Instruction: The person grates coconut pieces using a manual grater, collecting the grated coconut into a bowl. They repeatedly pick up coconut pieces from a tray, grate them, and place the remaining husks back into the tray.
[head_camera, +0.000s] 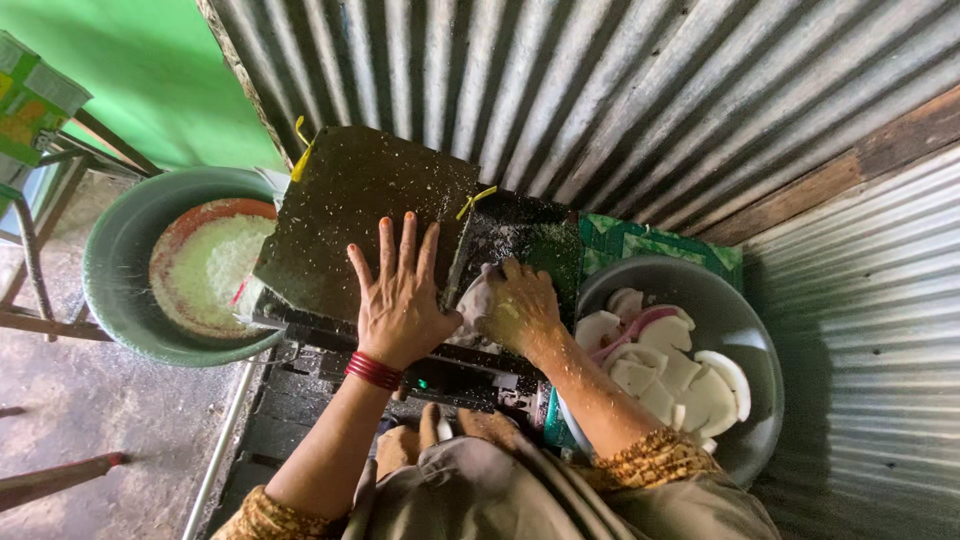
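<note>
My left hand lies flat with fingers spread on the dark, fleck-covered lid of a grating machine. Red bangles ring its wrist. My right hand is curled around a white coconut piece and holds it down in the machine's open feed slot, just right of the lid.
A grey metal bowl of white coconut pieces stands at the right. At the left a green basin holds an orange tub of white gratings. Corrugated metal sheets wall the back and right. My knees are under the machine's front edge.
</note>
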